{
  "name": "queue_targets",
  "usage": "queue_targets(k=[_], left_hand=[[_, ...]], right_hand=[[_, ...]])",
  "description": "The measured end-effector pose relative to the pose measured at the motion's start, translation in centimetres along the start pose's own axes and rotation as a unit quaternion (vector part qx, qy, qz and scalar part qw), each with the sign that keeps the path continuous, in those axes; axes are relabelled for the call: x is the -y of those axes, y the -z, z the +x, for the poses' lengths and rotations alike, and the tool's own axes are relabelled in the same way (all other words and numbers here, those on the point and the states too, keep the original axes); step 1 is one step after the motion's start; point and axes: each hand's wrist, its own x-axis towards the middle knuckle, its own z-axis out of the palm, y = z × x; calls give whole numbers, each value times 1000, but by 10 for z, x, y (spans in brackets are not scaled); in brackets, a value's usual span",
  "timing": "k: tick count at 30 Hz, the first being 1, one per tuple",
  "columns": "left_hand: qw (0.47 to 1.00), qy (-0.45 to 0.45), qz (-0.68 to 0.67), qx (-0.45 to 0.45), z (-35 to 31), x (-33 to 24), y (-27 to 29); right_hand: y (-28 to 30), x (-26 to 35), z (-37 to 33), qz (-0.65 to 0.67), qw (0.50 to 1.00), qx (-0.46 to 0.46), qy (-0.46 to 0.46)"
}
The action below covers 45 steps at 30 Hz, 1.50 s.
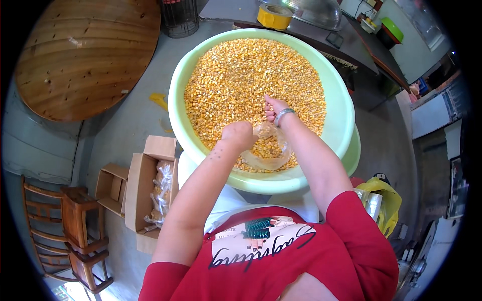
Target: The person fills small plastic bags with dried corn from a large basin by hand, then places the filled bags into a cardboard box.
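- Your red shirt (364,256) lies nearest, with both forearms reaching away from it over the tub's near rim.
- Your left hand (239,134) is clenched on the upper-left edge of the clear plastic bag (257,162), so it is the nearer hand.
- Your right hand (275,108) sits just beyond the bag's mouth, fingers curled; you cannot tell whether it grips anything.
- Between your forearms, the roundish bag, kernels inside and no clear long axis, rests on the corn kernels (251,75).
- Around them curves the pale green tub (340,120).
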Motion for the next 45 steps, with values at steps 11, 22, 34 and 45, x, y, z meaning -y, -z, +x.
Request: queue_targets(k=[11, 22, 34, 45], left_hand=[[997, -20, 4, -78, 15, 6, -16], [996, -84, 28, -2, 9, 13, -20], [984, -151, 35, 88, -5, 3, -8], [993, -111, 7, 28, 5, 6, -24]], right_hand=[[-10, 16, -82, -343, 917, 187, -78], [17, -24, -74, -808, 587, 53, -2], [-26, -18, -109, -711, 701, 48, 27], [2, -21, -124, -860, 414, 299, 11]])
